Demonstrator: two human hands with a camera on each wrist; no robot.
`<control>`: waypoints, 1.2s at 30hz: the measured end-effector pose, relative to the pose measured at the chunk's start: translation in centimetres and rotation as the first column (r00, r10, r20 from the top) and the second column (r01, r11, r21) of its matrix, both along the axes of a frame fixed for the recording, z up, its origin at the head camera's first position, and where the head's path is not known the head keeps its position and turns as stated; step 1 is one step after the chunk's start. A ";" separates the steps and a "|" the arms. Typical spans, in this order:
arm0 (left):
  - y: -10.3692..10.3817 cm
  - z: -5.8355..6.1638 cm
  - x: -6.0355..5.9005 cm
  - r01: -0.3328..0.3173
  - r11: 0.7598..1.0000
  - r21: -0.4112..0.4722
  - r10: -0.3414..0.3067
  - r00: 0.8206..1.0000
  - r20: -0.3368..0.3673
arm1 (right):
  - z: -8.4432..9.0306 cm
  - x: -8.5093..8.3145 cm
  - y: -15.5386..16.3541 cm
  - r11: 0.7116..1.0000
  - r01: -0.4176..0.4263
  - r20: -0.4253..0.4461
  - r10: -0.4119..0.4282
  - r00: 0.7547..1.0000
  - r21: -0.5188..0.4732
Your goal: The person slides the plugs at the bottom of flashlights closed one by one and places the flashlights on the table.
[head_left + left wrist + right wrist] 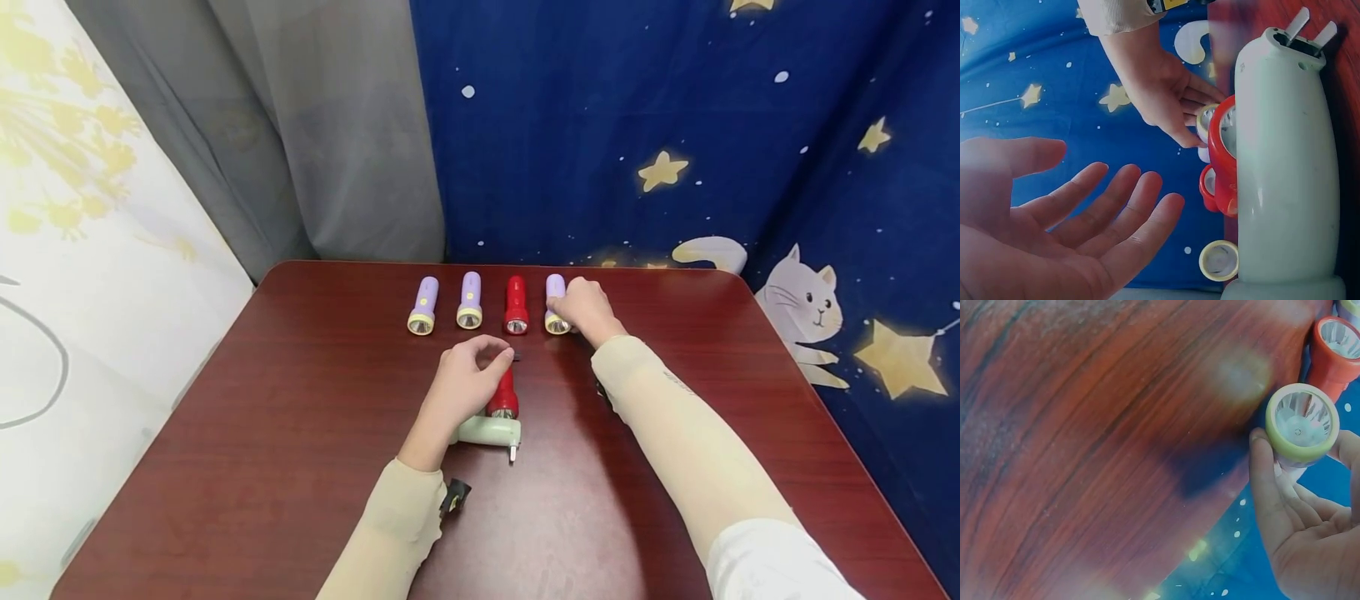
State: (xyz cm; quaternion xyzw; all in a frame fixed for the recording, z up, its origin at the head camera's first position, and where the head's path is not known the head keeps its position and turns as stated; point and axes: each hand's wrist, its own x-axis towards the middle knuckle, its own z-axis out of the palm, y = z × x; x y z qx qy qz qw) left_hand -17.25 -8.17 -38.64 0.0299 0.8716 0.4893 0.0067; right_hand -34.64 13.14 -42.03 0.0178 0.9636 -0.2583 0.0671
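Observation:
My right hand (587, 307) grips a purple flashlight (555, 287) with a pale yellow lens ring, at the right end of a row on the table. In the right wrist view, thumb and fingers hold this flashlight (1300, 428) from both sides behind its lens. My left hand (467, 377) is over a red flashlight (505, 398) and partly hides it. Its fingers (1135, 234) are loosely bent, and nothing is between them and the thumb. Close below lies a pale green flashlight (491, 431) with two metal plug prongs sticking out of its end.
Left of the gripped flashlight, the row holds a red flashlight (516, 302) and two purple ones, one in the middle (470, 293) and one at the left end (426, 298). Their lenses face me. The brown table (300, 417) ends at a blue star-patterned curtain (555, 125) and a grey curtain (352, 133).

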 end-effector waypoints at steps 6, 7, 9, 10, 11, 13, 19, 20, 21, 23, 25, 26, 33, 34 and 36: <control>0.1 -0.5 0.2 0.018 0.997 -0.074 -0.015 0.999 0.047 | -0.4 0.7 0.4 1.000 -0.013 0.007 0.013 1.000 0.025; 0.1 -0.5 0.1 0.026 0.995 -0.092 -0.021 0.998 0.059 | -0.4 0.8 0.5 0.999 -0.018 0.007 0.017 1.000 0.033; 0.2 -0.8 -0.1 0.047 0.990 -0.133 -0.035 0.995 0.089 | -0.3 1.0 0.6 0.998 -0.024 0.009 0.023 1.000 0.063; 0.3 -0.8 -0.2 0.059 0.987 -0.151 -0.043 0.993 0.107 | -0.2 1.2 0.7 0.996 -0.025 0.012 0.024 1.000 0.081; 0.3 -0.9 -0.3 0.070 0.983 -0.169 -0.049 0.991 0.125 | -0.1 1.3 0.7 0.995 -0.026 0.016 0.024 1.000 0.101; 0.5 -1.1 -0.5 0.089 0.977 -0.196 -0.059 0.986 0.156 | 0.2 1.5 0.8 0.991 -0.025 0.023 0.022 0.999 0.134; 1.0 -1.8 -1.2 0.148 0.938 -0.313 -0.084 0.974 0.209 | 1.4 2.3 0.8 0.981 -0.025 0.027 0.020 0.999 0.194; 1.0 -1.8 -1.3 0.159 0.928 -0.337 -0.090 0.973 0.212 | 1.6 2.5 0.7 0.980 -0.019 0.019 0.016 1.000 0.201; 1.1 -1.9 -1.4 0.166 0.920 -0.356 -0.093 0.973 0.213 | 1.9 2.6 0.7 0.979 -0.012 0.004 0.011 1.000 0.203; 1.2 -1.9 -1.7 0.172 0.904 -0.392 -0.099 0.975 0.201 | 2.6 2.9 0.4 0.980 0.001 -0.032 0.006 0.999 0.200; 1.2 -1.9 -2.0 0.173 0.892 -0.418 -0.100 0.976 0.191 | 3.2 3.2 0.1 0.980 -0.001 -0.067 0.015 0.998 0.197; 1.2 -1.9 -2.2 0.172 0.887 -0.428 -0.098 0.977 0.188 | 3.4 3.5 -0.1 0.981 -0.007 -0.082 0.023 0.996 0.193; 1.1 -2.9 -2.9 0.175 0.896 -0.407 -0.091 0.972 0.218 | 4.6 6.1 -1.9 0.983 -0.054 -0.208 0.090 0.974 0.173; 1.1 -3.1 -3.1 0.173 0.900 -0.400 -0.087 0.971 0.224 | 4.8 6.7 -2.1 0.986 -0.060 -0.224 0.094 0.970 0.158; 0.9 -4.7 -4.4 0.169 0.904 -0.392 -0.087 0.972 0.219 | 5.4 7.9 -2.7 0.991 -0.070 -0.248 0.096 0.964 0.114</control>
